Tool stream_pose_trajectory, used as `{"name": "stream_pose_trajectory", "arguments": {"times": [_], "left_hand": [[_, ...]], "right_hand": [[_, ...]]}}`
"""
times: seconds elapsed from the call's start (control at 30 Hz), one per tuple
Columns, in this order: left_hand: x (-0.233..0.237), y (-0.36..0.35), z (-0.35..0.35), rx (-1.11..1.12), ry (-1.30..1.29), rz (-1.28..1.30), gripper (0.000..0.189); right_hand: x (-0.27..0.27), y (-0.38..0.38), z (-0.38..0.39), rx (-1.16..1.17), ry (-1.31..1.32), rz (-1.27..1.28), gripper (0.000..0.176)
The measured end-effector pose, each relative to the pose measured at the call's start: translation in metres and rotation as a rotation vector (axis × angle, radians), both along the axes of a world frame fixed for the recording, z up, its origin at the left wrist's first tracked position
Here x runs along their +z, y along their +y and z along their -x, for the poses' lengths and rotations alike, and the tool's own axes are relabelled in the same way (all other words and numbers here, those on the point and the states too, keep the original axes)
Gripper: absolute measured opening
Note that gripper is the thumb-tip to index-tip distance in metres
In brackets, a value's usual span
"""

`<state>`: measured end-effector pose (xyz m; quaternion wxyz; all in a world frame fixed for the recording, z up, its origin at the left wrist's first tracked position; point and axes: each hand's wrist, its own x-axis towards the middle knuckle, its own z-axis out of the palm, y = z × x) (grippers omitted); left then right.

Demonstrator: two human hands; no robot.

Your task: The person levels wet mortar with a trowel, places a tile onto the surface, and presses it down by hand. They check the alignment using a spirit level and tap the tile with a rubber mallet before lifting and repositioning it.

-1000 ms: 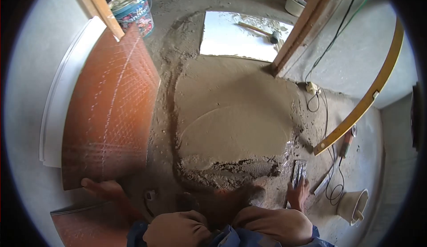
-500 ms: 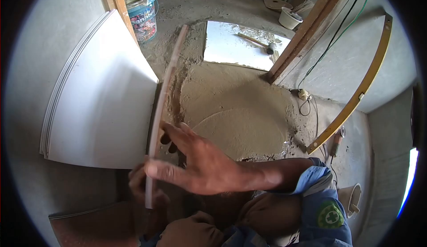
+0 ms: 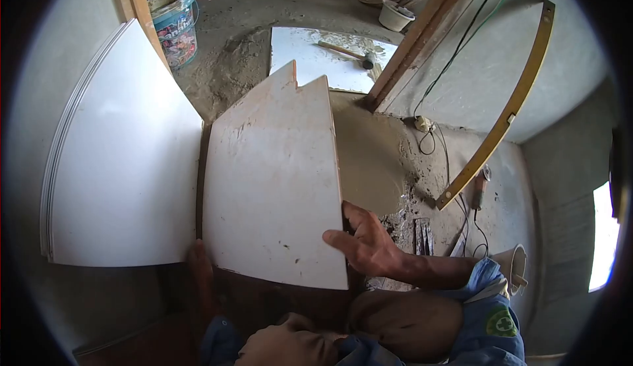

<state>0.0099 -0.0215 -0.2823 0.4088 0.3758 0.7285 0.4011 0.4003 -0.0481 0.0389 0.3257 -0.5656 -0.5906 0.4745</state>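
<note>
- Head view: a cut white tile (image 3: 277, 194), notched at its far edge, is held over the left part of the mortar bed (image 3: 369, 155); whether it touches the mortar cannot be told.
- The right hand (image 3: 372, 244) grips the right edge, its thumb on the white face, fingers beyond the edge.
- The left hand (image 3: 203, 274) is at the near left corner, in shadow; how tightly its fingers close cannot be told.
- Holding 2 opposite edges likely keeps so broad a piece balanced.
- Left, a stack of tiles (image 3: 132, 148) leans on the wall, probably to save floor space and protect the edges.
- Far off, a mallet (image 3: 359, 59) lies on a floor tile (image 3: 297, 46), perhaps parked there within reach.
- Right, a yellow level (image 3: 508, 122) stands propped against the wall, probably out of the way.
- Far left, a printed bucket (image 3: 175, 33) has a smeared, greyish inside; its contents are unclear.
- Far right, a white pail (image 3: 395, 18) has contents too small to identify.
- Near right, a pale container (image 3: 509, 264) is tipped sideways, something pale at its mouth.
</note>
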Motion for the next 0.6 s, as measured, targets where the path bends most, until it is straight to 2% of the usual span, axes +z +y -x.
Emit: {"name": "stream_pose_trajectory", "arguments": {"times": [0.03, 0.07, 0.13, 0.17, 0.23, 0.3, 0.37, 0.43, 0.47, 0.53, 0.6], "left_hand": [[0.017, 0.001, -0.006, -0.026, 0.102, 0.022, 0.059], [0.029, 0.003, -0.012, -0.030, 0.105, 0.018, 0.059], [0.045, 0.008, -0.024, -0.131, 0.323, 0.146, 0.062], [0.043, 0.010, -0.028, -0.138, 0.326, 0.140, 0.062], [0.033, 0.011, -0.034, -0.121, 0.484, 0.077, 0.065], [0.033, 0.013, -0.034, -0.122, 0.498, 0.122, 0.066], [0.025, 0.009, -0.033, -0.118, 0.514, 0.177, 0.069], [0.019, 0.010, -0.034, -0.073, 0.583, 0.078, 0.068], [0.025, 0.010, -0.034, -0.067, 0.593, 0.083, 0.068], [0.040, 0.015, -0.033, -0.131, 0.365, 0.174, 0.067], [0.026, 0.028, -0.020, -0.136, 0.297, 0.188, 0.067]], "right_hand": [[-0.011, -0.003, 0.002, -0.150, 0.035, 0.001, 0.038], [-0.014, -0.002, -0.004, -0.155, 0.039, -0.003, 0.038], [-0.017, -0.002, -0.020, -0.275, -0.131, 0.256, 0.034], [-0.043, -0.007, -0.026, -0.368, -0.047, 0.157, 0.037], [-0.086, -0.014, -0.055, -0.382, -0.014, 0.183, 0.039], [-0.111, -0.019, -0.064, -0.391, 0.020, 0.215, 0.042], [-0.127, -0.021, -0.063, -0.671, 0.223, 0.312, 0.047], [-0.141, -0.015, -0.067, -0.741, 0.190, 0.298, 0.043], [-0.146, -0.013, -0.068, -0.820, 0.156, 0.284, 0.043], [-0.144, -0.009, -0.075, -0.800, 0.138, 0.330, 0.042], [-0.141, -0.002, -0.081, -0.792, 0.115, 0.367, 0.041]]}}
